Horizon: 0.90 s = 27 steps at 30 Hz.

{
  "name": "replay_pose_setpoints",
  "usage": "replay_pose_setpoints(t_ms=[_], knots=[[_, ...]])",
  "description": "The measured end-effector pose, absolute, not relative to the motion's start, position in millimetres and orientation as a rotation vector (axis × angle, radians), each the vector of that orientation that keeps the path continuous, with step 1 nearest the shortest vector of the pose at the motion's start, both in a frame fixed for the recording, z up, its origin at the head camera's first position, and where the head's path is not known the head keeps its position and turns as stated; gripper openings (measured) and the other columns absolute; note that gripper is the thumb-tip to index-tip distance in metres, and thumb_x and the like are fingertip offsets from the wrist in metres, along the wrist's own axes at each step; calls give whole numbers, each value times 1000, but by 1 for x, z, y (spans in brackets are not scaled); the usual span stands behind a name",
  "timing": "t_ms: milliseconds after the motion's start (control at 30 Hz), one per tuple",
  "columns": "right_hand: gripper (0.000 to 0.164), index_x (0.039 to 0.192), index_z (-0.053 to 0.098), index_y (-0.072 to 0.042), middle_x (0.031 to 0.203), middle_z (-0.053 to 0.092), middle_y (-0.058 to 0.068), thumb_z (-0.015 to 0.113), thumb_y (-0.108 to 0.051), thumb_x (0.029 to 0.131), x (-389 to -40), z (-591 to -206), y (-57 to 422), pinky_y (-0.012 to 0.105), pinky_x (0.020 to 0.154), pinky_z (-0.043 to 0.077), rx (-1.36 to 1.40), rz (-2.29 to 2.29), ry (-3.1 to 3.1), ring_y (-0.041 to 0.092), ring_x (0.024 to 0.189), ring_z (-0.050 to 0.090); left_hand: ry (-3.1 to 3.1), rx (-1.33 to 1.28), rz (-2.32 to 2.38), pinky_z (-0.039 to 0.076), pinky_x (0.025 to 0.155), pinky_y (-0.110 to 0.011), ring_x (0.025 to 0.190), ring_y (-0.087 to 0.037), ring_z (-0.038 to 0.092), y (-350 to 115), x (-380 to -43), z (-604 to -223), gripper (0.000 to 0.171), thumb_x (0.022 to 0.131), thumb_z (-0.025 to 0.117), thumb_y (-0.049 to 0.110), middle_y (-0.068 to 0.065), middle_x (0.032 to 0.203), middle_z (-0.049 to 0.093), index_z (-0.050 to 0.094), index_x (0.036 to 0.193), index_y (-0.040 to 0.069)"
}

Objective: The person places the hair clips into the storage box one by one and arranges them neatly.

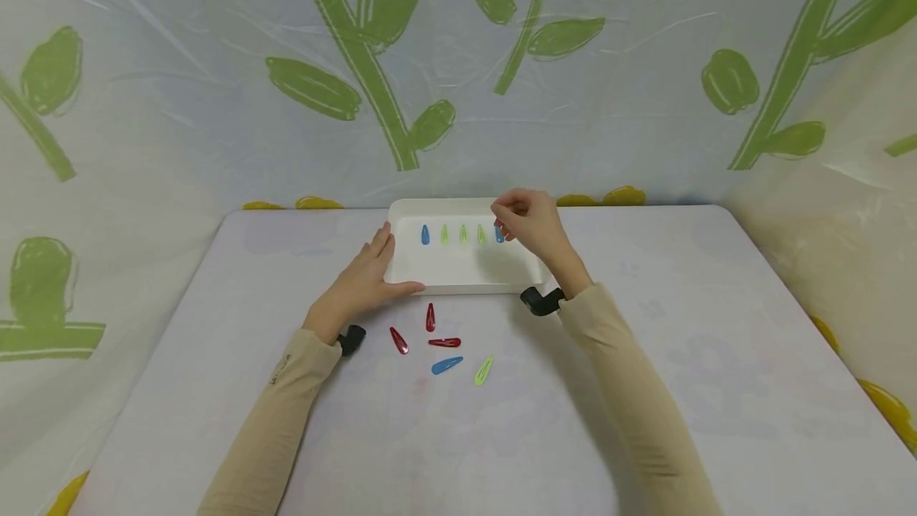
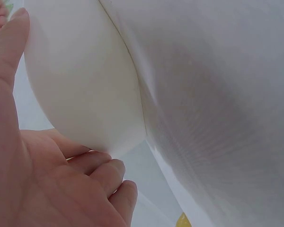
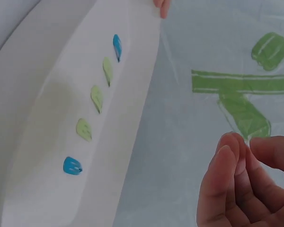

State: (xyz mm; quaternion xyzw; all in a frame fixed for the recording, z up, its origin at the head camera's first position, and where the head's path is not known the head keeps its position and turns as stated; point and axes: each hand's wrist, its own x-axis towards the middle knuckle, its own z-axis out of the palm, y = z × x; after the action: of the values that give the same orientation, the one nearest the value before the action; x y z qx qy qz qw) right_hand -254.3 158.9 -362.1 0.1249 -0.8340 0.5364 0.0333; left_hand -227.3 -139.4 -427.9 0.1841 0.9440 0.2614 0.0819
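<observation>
My left hand (image 1: 362, 275) rests against the front left corner of a white tray (image 1: 466, 288), thumb along the front wall and fingers along the left side. In the left wrist view the tray's wall (image 2: 85, 85) lies between thumb and fingers. Over the tray's right part hovers my right hand (image 1: 532, 221), fingers bent, with nothing visible between thumb and fingertips (image 3: 221, 165). Below it lies a blue snap hair clip (image 3: 72, 165), partly hidden in the head view. To its left in the row are three green hair clips (image 1: 463, 234) and another blue hair clip (image 1: 426, 235).
On the table before the tray lie three red hair clips (image 1: 431, 317), a blue hair clip (image 1: 447, 365) and a green hair clip (image 1: 483, 370). A leaf-patterned sheet (image 1: 458, 142) hangs behind the table (image 1: 680, 325). Black wrist cameras (image 1: 542, 302) sit at both cuffs.
</observation>
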Motion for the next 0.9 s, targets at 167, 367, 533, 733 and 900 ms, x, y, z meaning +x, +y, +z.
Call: replay_pose_setpoints(t_ms=[167,367,533,733,900], knots=[[11,96,70,-1,79,69,15,64,-9,96,-239,-358,150,33,58,57,580,1545,-2513,32,63,64,2822,545,774,11,121,-51,151,-35,3,-139,-227,-427,118,83,68,66,-13,166,-7,9,156,-4],[7,96,70,-2,78,68,8,65,-7,95,-216,-355,138,30,58,55,759,1345,-2491,19,62,63,2823,533,771,12,121,-51,151,-36,3,-139,-227,-428,118,82,67,67,-13,166,-6,8,157,-3],[5,95,71,-3,81,70,4,67,-6,94,-202,-359,129,30,63,56,878,1284,-2486,14,68,62,2826,513,759,14,120,-53,149,-43,6,-140,-227,-428,118,82,66,69,-12,166,-7,9,157,-2],[4,93,71,-4,81,69,1,67,-5,93,-191,-367,119,26,62,55,994,1250,-2518,11,71,61,2829,520,772,14,120,-54,149,-43,6,-140,-227,-428,118,82,67,68,-13,166,-5,9,157,-2],[4,91,70,-3,78,67,-1,67,-5,93,-184,-373,113,23,61,53,1110,1209,-2533,9,69,59,2835,553,780,11,121,-51,151,-36,4,-141,-228,-430,118,82,69,66,-15,165,-5,9,157,-4]])
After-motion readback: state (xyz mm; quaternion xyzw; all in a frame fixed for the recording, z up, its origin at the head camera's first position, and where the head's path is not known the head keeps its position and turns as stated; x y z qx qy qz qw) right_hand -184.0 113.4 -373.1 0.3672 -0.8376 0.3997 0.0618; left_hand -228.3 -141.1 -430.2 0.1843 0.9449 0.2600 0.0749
